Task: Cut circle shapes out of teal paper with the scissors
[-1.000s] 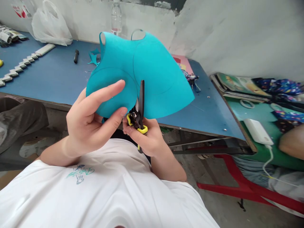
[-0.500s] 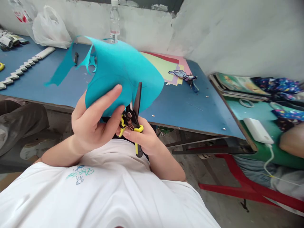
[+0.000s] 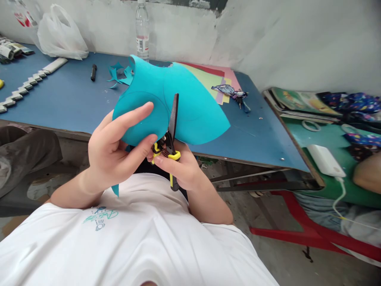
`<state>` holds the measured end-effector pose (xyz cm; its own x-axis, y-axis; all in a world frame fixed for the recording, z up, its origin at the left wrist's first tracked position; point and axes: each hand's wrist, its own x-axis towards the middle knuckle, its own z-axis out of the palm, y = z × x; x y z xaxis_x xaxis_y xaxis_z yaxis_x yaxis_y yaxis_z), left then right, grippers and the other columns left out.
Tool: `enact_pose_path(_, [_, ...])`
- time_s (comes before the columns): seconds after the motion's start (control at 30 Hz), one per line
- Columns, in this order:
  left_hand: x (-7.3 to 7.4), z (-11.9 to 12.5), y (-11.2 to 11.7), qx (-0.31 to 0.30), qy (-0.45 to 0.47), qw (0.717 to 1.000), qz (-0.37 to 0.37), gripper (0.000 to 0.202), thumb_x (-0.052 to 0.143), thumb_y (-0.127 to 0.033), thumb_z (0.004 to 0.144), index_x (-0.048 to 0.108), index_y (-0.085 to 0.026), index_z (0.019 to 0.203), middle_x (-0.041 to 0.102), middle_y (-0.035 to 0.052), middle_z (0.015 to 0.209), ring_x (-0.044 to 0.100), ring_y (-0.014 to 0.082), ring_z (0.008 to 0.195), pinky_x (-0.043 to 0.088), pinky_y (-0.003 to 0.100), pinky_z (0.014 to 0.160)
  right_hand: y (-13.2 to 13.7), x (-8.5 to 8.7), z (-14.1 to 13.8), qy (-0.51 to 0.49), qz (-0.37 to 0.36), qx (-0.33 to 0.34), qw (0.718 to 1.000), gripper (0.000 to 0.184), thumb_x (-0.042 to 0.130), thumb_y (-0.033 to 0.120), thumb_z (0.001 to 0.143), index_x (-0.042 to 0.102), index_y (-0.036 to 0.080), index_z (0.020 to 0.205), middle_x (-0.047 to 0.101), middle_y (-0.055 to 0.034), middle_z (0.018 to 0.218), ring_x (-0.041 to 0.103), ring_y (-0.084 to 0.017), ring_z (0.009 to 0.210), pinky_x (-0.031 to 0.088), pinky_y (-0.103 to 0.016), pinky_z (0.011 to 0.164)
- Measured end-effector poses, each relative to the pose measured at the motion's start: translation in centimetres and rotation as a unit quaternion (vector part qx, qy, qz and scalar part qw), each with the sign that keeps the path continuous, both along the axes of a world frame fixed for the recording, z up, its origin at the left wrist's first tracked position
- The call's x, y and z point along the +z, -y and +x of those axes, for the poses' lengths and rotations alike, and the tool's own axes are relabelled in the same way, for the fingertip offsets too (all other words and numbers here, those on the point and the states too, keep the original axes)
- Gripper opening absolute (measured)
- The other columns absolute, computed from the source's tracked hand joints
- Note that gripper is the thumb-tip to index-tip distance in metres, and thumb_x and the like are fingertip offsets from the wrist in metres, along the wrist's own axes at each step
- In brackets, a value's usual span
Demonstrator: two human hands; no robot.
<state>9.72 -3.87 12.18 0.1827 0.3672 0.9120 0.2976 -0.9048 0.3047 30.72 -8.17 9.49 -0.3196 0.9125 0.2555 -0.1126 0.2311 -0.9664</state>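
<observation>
My left hand (image 3: pixel 114 149) is closed on a sheet of blue paper (image 3: pixel 196 107), thumb and forefinger toward me and the other fingers behind it. Curved pencil lines run across the sheet, and its upper edge is cut away in arcs. My right hand (image 3: pixel 181 165) grips yellow-and-black scissors (image 3: pixel 173 131) with a coil spring between the handles. One dark blade points up in front of the paper; the other is mostly hidden behind it. A narrow blue tip of paper (image 3: pixel 115 190) hangs below my left wrist. Blue scraps (image 3: pixel 117 75) lie on the table beyond.
On the blue table (image 3: pixel 71 99) are a black marker (image 3: pixel 93 72), a folded white paper strip (image 3: pixel 26 85), a plastic bag (image 3: pixel 61 37), a bottle (image 3: pixel 142 33), coloured sheets (image 3: pixel 205 79) and keys (image 3: pixel 233 93). At right, a green table holds books (image 3: pixel 300 101) and a white power bank (image 3: pixel 325 159).
The blue sheet has turned and spread to the right. Its loose strip has swung from the upper left to below my left hand. Both hands keep their holds.
</observation>
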Motion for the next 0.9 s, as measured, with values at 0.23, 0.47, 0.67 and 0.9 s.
enact_pose_path(0.23, [-0.7,-0.2,0.8,0.067,0.011,0.998,-0.011,0.039,0.083,-0.059,0.118,0.088,-0.037,0.15,0.076,-0.0015,0.084,0.059,0.0134,0.061,0.041,0.036,0.05,0.3,0.0,0.0,0.0,0.005,-0.013,1.0,0.053,0.09,0.078,0.101,0.075,0.027,0.105,0.077,-0.0068,0.098,0.072,-0.028,0.095,0.063,-0.045,0.09])
enact_pose_path(0.47, [0.6,-0.2,1.7,0.058,0.037,0.998,-0.005,0.016,0.087,-0.041,0.118,0.093,-0.037,0.133,0.067,-0.0056,0.077,0.043,0.0075,0.054,0.036,0.037,0.051,0.5,-0.3,-0.2,0.004,0.025,-0.03,0.999,0.054,0.088,0.079,0.102,0.078,0.027,0.114,0.077,-0.0074,0.101,0.073,-0.029,0.096,0.066,-0.047,0.093])
enact_pose_path(0.67, [0.3,-0.1,1.5,0.052,0.044,0.998,-0.016,0.02,0.082,-0.049,0.119,0.094,-0.038,0.13,0.056,-0.0036,0.064,0.038,0.0108,0.052,0.031,0.038,0.047,0.6,-0.6,-0.3,-0.003,0.0,-0.03,1.0,0.05,0.088,0.076,0.102,0.075,0.028,0.107,0.08,-0.0083,0.102,0.073,-0.028,0.093,0.068,-0.048,0.092])
enact_pose_path(0.9, [-0.1,0.5,1.1,0.015,0.083,0.996,-0.025,0.02,0.089,-0.056,0.113,0.094,-0.037,0.118,0.065,-0.0042,0.068,0.033,0.0084,0.048,0.027,0.037,0.047,0.6,-0.4,-0.5,0.012,-0.002,-0.054,0.998,0.037,0.09,0.061,0.097,0.076,0.027,0.103,0.081,-0.0076,0.098,0.076,-0.028,0.093,0.068,-0.046,0.088])
